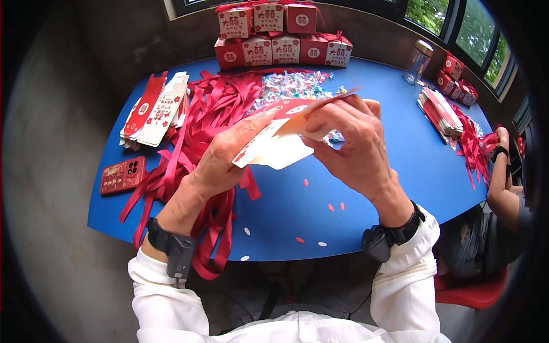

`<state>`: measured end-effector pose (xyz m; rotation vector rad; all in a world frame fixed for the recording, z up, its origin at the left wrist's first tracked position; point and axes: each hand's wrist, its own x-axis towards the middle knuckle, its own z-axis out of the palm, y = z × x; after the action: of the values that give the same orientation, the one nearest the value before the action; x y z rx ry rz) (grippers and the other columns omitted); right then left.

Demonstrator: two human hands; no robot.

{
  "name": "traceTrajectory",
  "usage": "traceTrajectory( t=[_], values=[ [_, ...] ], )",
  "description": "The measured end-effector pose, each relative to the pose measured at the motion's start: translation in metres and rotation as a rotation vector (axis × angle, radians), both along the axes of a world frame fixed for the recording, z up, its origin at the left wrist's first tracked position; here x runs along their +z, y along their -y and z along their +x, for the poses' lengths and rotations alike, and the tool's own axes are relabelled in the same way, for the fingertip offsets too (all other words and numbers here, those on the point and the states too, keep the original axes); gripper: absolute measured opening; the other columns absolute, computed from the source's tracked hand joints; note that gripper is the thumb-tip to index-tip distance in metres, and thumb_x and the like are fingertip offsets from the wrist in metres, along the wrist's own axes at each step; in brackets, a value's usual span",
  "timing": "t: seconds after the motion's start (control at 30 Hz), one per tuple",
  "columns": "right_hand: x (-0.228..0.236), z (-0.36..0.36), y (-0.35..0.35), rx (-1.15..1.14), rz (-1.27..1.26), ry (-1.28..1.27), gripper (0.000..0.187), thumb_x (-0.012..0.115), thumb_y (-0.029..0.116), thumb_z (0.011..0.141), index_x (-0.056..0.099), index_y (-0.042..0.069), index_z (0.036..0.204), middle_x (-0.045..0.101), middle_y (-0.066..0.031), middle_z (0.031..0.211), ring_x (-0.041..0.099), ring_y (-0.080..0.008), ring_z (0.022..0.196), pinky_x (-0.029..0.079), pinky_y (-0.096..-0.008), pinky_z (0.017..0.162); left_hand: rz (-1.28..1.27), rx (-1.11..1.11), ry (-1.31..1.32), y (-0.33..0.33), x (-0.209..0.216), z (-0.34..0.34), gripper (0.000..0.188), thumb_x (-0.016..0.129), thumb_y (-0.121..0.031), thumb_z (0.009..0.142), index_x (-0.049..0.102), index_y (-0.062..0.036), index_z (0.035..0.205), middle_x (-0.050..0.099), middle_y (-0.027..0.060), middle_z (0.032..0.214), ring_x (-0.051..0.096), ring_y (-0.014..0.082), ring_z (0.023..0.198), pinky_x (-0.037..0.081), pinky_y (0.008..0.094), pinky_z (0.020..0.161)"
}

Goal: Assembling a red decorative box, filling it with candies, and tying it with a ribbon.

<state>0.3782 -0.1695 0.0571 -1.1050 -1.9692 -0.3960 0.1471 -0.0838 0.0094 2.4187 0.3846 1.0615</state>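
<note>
Above the middle of the blue table I hold a partly folded red and cream paper gift box (280, 150), its flaps standing out toward me. My left hand (229, 151) is closed on the box's left side, thumb along the red panel. On the right, my right hand (355, 143) grips the other side with bent fingers; some fingertips are hidden behind or inside the card. Red ribbons (214, 100) lie in a tangled heap beyond and beside my left hand. Behind the box spreads a pile of shiny, clear-wrapped candies (294, 86).
Flat box blanks (157, 111) are stacked at the left, above a red phone (123, 175). Finished boxes (271, 50) stand stacked at the back. A glass bottle (418, 62), more blanks (440, 114) and a co-worker's arm (503, 166) are at the right. Small paper ovals (299, 240) dot the near table.
</note>
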Motion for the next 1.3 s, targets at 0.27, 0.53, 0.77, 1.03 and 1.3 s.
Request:
traceTrajectory(
  t=[0.27, 0.53, 0.77, 1.03, 1.3],
  values=[
    [-0.006, -0.010, 0.005, 0.046, 0.079, 0.210, 0.031, 0.080, 0.018, 0.062, 0.072, 0.011, 0.092, 0.066, -0.0072, 0.120, 0.055, -0.0327, 0.121, 0.040, -0.0436, 0.099, 0.245, 0.061, 0.001, 0.005, -0.001, 0.007, 0.068, 0.070, -0.007, 0.084, 0.040, 0.0030, 0.145, 0.049, 0.0269, 0.140, 0.050, 0.0424, 0.129, 0.043, 0.0453, 0.108],
    [0.003, -0.001, 0.000, 0.352, 0.104, 0.222, 0.031, 0.076, 0.030, 0.057, 0.073, 0.008, 0.079, 0.050, -0.0209, 0.145, 0.047, -0.0410, 0.135, 0.040, -0.0496, 0.106, -0.086, -0.352, 0.068, 0.005, 0.013, -0.012, 0.158, 0.095, -0.054, 0.042, -0.002, -0.0083, 0.158, 0.000, 0.0183, 0.165, 0.007, 0.0330, 0.152, 0.016, 0.0475, 0.122],
    [0.008, -0.003, 0.004, 0.488, -0.013, 0.146, 0.028, 0.077, 0.031, 0.056, 0.071, 0.013, 0.076, 0.049, -0.0201, 0.146, 0.053, -0.0374, 0.131, 0.043, -0.0487, 0.105, -0.348, -0.499, 0.013, -0.004, 0.001, -0.013, 0.166, 0.083, -0.072, 0.033, -0.012, -0.0163, 0.157, -0.007, 0.0150, 0.165, 0.002, 0.0339, 0.152, 0.014, 0.0541, 0.120],
    [0.006, -0.013, -0.003, 0.590, -0.046, 0.000, 0.029, 0.081, 0.021, 0.055, 0.070, 0.015, 0.082, 0.048, -0.0167, 0.148, 0.055, -0.0363, 0.129, 0.046, -0.0495, 0.103, -0.593, -0.429, -0.023, 0.018, 0.011, -0.013, 0.168, 0.092, -0.064, 0.036, -0.016, -0.0217, 0.157, 0.011, 0.0219, 0.162, 0.020, 0.0357, 0.148, 0.021, 0.0510, 0.118],
    [0.001, 0.009, 0.005, 0.644, 0.060, 0.035, 0.029, 0.079, 0.023, 0.056, 0.074, 0.015, 0.083, 0.049, -0.0155, 0.147, 0.049, -0.0345, 0.133, 0.040, -0.0494, 0.107, -0.871, -0.402, 0.208, 0.022, 0.019, -0.002, 0.154, 0.099, -0.038, 0.051, -0.011, -0.0209, 0.158, 0.045, 0.0166, 0.140, 0.041, 0.0295, 0.136, 0.030, 0.0455, 0.114]
  ],
)
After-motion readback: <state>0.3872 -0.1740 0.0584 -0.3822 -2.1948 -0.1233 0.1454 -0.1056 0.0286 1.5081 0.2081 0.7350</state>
